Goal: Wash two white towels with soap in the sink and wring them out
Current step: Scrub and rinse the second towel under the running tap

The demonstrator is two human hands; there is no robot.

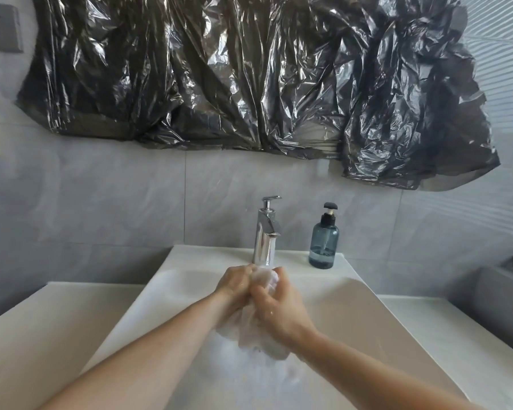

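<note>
A wet white towel [261, 335] is bunched between both hands over the middle of the cream sink [353, 309]. My left hand [234, 284] grips its upper part from the left. My right hand [279, 309] grips it from the right, fingers curled round the cloth. The towel's top [265, 276] pokes out just under the chrome faucet [265, 232], from which water runs. The lower end of the towel hangs below my hands. White foam or a second cloth lies in the basin beneath; I cannot tell which.
A blue-grey soap pump bottle [324, 244] stands on the sink's back ledge, right of the faucet. Cream countertop [27, 335] extends on both sides. Black plastic sheeting [249, 78] covers the wall above. A window blind [510, 84] is at the far right.
</note>
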